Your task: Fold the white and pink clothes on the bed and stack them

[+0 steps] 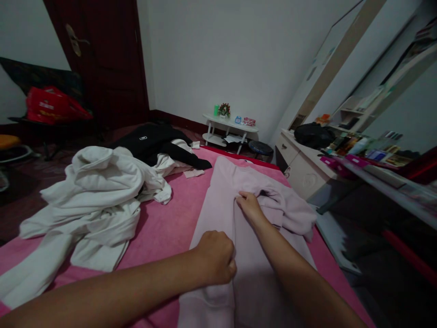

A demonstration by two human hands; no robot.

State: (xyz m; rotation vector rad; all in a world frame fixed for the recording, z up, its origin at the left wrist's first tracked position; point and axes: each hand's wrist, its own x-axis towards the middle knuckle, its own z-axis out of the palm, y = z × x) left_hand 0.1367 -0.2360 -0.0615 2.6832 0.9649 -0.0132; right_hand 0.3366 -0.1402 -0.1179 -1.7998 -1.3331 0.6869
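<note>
A pale pink sweatshirt (218, 200) lies spread on the pink bed cover (180, 209), with one side folded inward along a lengthwise edge. My left hand (215, 257) is closed on that edge near the front. Farther up, my right hand (251, 205) pinches the same edge close to a bunched sleeve (293, 207). The fingertips of the left hand are mostly hidden behind its knuckles. To the left rests a crumpled white hoodie (102, 182), apart from both hands.
A black garment (160, 141) lies at the bed's far left corner. Beyond the bed stand a small white table (230, 123) and a dark round stool (261, 148). A white dresser (303, 168) with bottles is on the right. A red bag (54, 107) sits by the door (102, 59).
</note>
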